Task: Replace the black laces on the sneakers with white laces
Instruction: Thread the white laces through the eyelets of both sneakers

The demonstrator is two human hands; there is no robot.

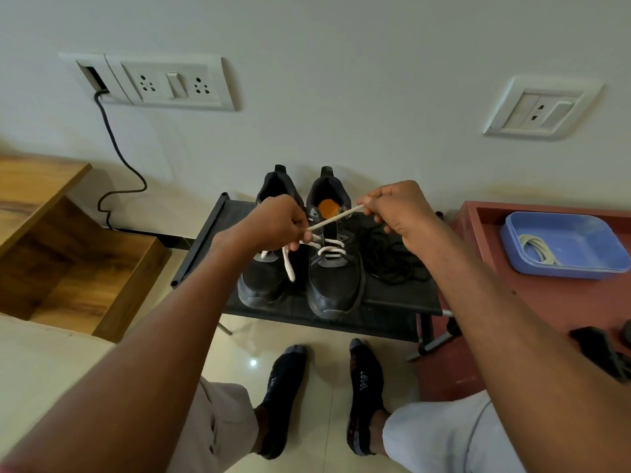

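Observation:
Two black sneakers stand side by side on a low black rack [392, 310], toes toward me. The right sneaker [334, 278] has a white lace [336, 217] crossed through its lower eyelets. My left hand [273, 223] pinches one part of that lace above the left sneaker [264, 281], with a loose end hanging below the fingers. My right hand [397, 209] pinches the lace farther along, and the stretch between both hands is taut. A heap of black laces [396, 257] lies on the rack right of the shoes.
A blue plastic tray [580, 233] holding a coiled white lace [537, 249] sits on a reddish table [546, 298] at the right. A wooden shelf unit [68, 254] stands at the left. My socked feet [324, 387] rest on the tiled floor below the rack.

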